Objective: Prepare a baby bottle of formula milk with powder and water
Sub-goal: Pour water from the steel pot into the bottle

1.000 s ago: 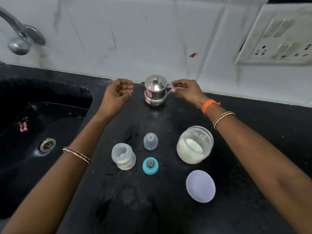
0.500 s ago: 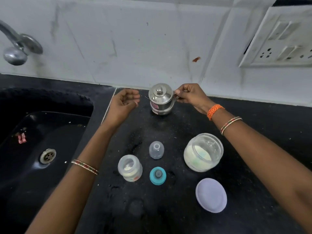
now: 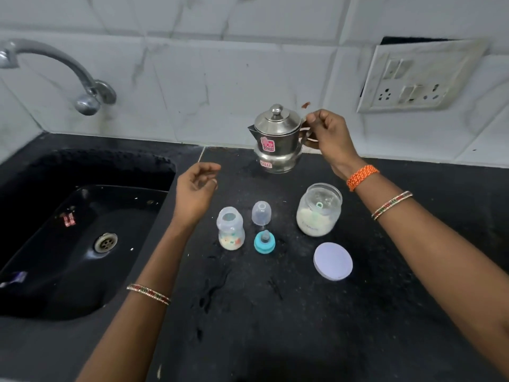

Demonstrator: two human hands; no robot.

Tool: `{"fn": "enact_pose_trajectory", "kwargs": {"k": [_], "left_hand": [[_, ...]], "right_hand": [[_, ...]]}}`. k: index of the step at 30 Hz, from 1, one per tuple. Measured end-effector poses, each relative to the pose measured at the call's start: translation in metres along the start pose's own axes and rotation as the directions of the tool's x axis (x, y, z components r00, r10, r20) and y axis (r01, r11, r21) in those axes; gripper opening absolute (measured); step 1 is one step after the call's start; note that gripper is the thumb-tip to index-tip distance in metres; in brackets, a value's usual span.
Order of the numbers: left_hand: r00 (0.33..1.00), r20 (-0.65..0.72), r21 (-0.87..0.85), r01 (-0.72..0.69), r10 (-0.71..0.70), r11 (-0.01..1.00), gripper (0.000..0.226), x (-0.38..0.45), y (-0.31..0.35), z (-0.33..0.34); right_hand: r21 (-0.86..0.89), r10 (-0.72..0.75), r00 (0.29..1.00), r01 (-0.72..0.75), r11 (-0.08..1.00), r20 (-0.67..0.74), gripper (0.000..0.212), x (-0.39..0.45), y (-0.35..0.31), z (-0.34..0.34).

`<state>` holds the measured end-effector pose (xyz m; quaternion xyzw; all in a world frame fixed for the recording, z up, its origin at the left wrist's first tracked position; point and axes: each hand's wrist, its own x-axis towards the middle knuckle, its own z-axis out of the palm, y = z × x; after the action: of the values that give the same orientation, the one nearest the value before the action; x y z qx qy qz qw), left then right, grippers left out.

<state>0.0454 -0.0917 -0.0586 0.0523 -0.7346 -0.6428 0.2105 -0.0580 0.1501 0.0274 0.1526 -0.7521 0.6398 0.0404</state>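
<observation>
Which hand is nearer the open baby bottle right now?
Left. The left hand hangs just up-left of the baby bottle, apart from it; the right hand grips the steel pot farther back.

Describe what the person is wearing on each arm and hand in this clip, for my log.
Both forearms are bare, with no sleeves in view. The right wrist carries a braided orange thread band, and further up the forearm a thin bangle with red, green and gold beadwork. The left forearm has one matching thin beaded bangle. No rings or gloves are visible on the left hand or right hand.
</observation>
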Motion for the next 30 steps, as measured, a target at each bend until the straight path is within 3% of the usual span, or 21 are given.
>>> {"fn": "enact_pose_trajectory", "kwargs": {"k": [4, 7, 13, 18, 30], "left_hand": [[0.985, -0.171, 0.051, 0.020, -0.011, 0.998, 0.034, -0.048, -0.031, -0.005], [0.976, -0.212, 0.173, -0.016, 0.053, 0.985, 0.028, -0.078, -0.051, -0.001], [0.977, -0.206, 0.222, -0.004, 0.051, 0.975, 0.026, -0.091, -0.069, 0.001], [0.990, -0.133, 0.260, 0.084, -0.050, 0.962, 0.033, -0.093, -0.086, -0.006], [1.000, 0.002, 0.370, 0.021, -0.024, 0.929, 0.037, -0.088, -0.089, -0.009]], "right_hand": [[0.007, -0.029, 0.998, 0.029, 1.000, -0.054, 0.021, -0.031, -0.005, 0.006], [-0.006, -0.043, 0.998, 0.043, 0.999, -0.038, 0.021, -0.044, -0.008, 0.011], [-0.087, -0.089, 0.995, 0.091, 0.992, 0.034, 0.021, -0.057, -0.006, 0.016], [-0.210, -0.090, 0.993, 0.103, 0.972, 0.072, 0.020, -0.060, 0.004, 0.023], [-0.368, -0.146, 0.972, 0.207, 0.907, 0.186, 0.011, -0.063, 0.005, 0.033]]}}
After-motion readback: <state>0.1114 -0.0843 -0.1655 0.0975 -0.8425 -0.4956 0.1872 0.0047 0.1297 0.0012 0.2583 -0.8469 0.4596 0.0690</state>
